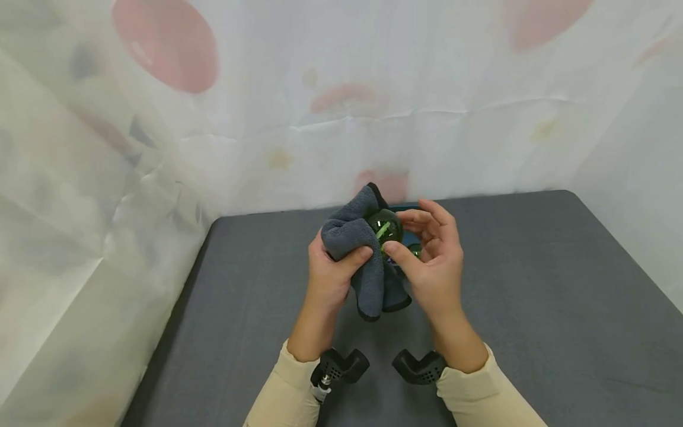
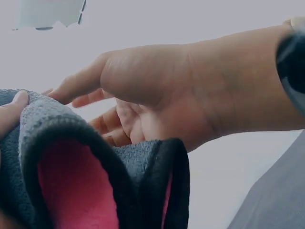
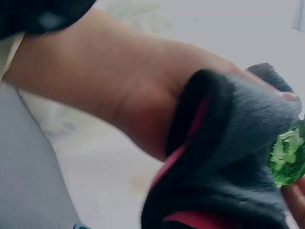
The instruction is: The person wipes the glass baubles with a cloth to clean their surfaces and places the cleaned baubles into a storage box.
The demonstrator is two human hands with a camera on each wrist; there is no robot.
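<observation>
A green glass ball sits up in the air between the two hands, above the middle of the gray desk. It is shiny, and light bounces off it.

The right hand holds the ball with its thumb below and its fingers curled over the top. Holding it at the edges like this leaves the front of the ball bare.

The left hand is squeezed around a gray cloth. The cloth is bunched up and pressed against the left side of the ball, so it seems to be for rubbing the glass. The rest of the cloth hangs down below the hands. In the left wrist view, the cloth has a pink inside and a dark edge.

Something blue peeks out behind the ball, but it is too hidden to tell what it is.

A thin white curtain with pale pink spots hangs behind the desk and at its sides.
</observation>
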